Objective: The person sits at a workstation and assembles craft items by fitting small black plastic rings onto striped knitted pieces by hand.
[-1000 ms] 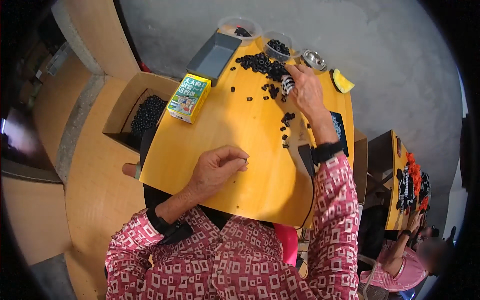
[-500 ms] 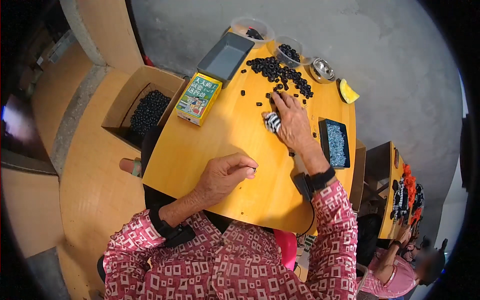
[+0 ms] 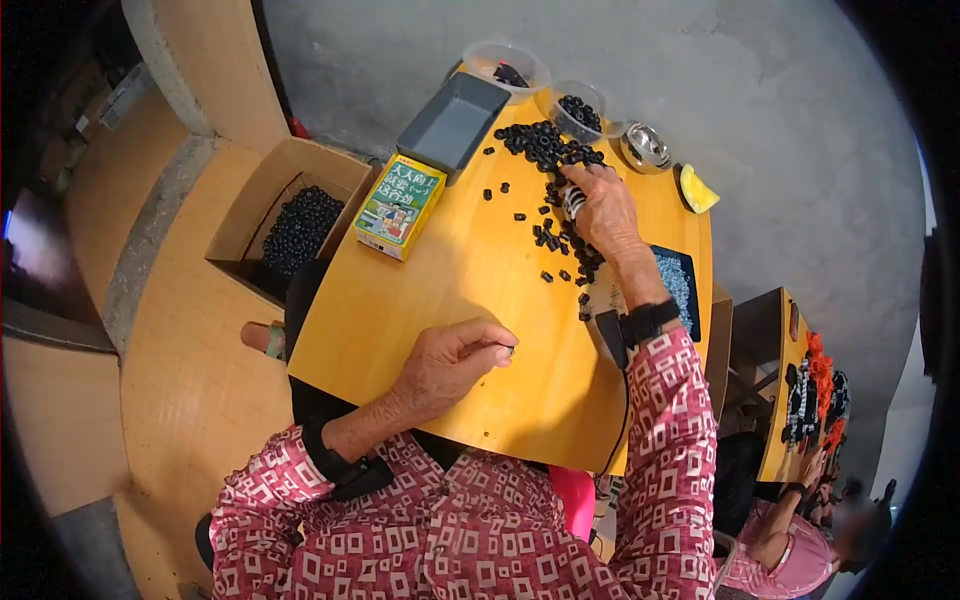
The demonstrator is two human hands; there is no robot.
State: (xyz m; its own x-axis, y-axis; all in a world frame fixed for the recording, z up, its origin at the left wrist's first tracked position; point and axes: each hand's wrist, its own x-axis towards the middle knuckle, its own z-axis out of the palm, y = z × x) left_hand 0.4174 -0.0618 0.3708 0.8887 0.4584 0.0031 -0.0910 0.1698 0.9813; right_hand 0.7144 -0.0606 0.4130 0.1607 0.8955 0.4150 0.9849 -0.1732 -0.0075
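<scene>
My left hand (image 3: 447, 368) hovers over the near part of the yellow table, thumb and forefinger pinched on a tiny dark piece (image 3: 511, 350), mostly hidden by the fingertips. Farther out, my right hand (image 3: 606, 212) reaches over a loose pile of small black ring-like pieces (image 3: 540, 143), its fingers stretched among them. A black-and-white striped band or cloth (image 3: 573, 203) shows by its thumb; I cannot tell whether it is worn or held. Several black pieces (image 3: 548, 238) lie scattered to the left of and below this hand.
Along the far edge stand two clear tubs (image 3: 548, 78), (image 3: 604, 126), a metal bowl (image 3: 645, 148) and a yellow wedge (image 3: 698, 188). A grey tray (image 3: 452, 122) and a green-yellow box (image 3: 400, 207) are left; a black tray of bluish beads (image 3: 690, 285) is right. A carton (image 3: 235, 215) of black pieces stands beside the table.
My right hand has moved farther away, into the pile. More black pieces now lie spread toward me, left of the wrist. My left hand has hardly moved and keeps its pinch.
</scene>
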